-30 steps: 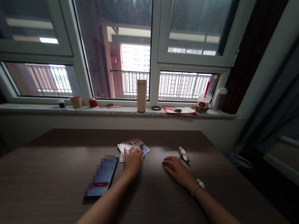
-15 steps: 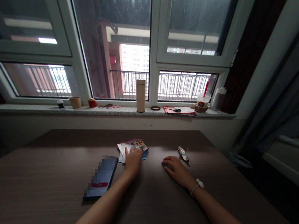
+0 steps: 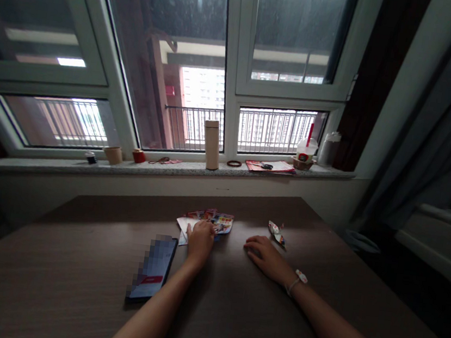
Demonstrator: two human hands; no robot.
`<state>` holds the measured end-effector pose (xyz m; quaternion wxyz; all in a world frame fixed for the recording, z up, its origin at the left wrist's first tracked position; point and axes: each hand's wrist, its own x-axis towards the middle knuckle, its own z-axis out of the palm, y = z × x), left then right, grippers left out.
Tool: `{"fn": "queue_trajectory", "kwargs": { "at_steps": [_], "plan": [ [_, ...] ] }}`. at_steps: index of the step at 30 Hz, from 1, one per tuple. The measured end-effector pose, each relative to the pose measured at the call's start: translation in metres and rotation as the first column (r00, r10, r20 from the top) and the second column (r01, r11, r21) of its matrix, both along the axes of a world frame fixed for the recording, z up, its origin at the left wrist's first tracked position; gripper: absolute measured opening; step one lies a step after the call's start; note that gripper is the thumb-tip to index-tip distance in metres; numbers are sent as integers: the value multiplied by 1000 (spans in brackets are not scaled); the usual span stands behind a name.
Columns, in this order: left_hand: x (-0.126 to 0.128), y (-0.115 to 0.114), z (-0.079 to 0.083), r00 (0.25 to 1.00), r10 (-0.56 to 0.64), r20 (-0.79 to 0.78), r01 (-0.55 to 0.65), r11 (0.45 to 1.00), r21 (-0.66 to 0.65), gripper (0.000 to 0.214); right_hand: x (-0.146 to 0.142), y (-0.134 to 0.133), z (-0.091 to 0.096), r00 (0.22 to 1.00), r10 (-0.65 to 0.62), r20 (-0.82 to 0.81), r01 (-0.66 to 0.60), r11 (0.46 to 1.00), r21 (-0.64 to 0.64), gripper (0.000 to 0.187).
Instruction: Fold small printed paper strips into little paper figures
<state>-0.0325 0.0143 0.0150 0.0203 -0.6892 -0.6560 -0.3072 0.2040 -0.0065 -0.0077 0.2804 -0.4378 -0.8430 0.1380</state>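
My left hand (image 3: 200, 243) rests on a fanned pile of colourful printed papers (image 3: 225, 222) near the middle of the table. Its thumb is spread to the left over a white sheet, and the fingertips press down on the pile, partly hidden. To the right, my right hand (image 3: 266, 256) lies palm down on the tabletop, holding nothing, its fingers stretched forward and slightly bent. A bracelet (image 3: 297, 280) circles that wrist. Just beyond the right hand is a crumpled, torn wrapper (image 3: 277, 234). A phone (image 3: 155, 270) with its screen lit lies left of my left forearm.
On the windowsill (image 3: 184, 171) behind the brown table (image 3: 74, 260) stand a beige flask (image 3: 212, 145), a paper cup (image 3: 113, 154), a red spool (image 3: 139, 155), a drink cup with a red straw (image 3: 305, 150) and a grey bottle (image 3: 329, 149). Scissors (image 3: 267, 166) lie on red papers.
The printed papers have fanned out further to the right under my left hand, showing more coloured print. My left hand has shifted slightly; my right hand has stayed still.
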Motion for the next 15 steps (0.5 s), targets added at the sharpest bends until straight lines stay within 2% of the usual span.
{"fn": "queue_trajectory", "kwargs": {
  "at_steps": [5, 9, 12, 15],
  "plan": [
    [-2, 2, -5, 996, -83, 20, 82, 996, 41, 8, 1, -1, -2, 1000, -6, -29, 6, 1000, -7, 28],
    [1, 2, -10, 976, -210, -54, 208, 977, -41, 3, 1, -1, -2, 998, -17, -54, 17, 1000, -9, 41],
    [5, 1, -12, 952, -300, -66, 295, 952, -76, 6, -2, -3, 0, 998, 45, -45, -45, 999, -6, 47],
    [7, 0, -13, 933, -357, -44, 352, 931, -92, 10, -5, -6, 3, 995, 92, 28, -91, 995, -39, 44]
  ]
}}
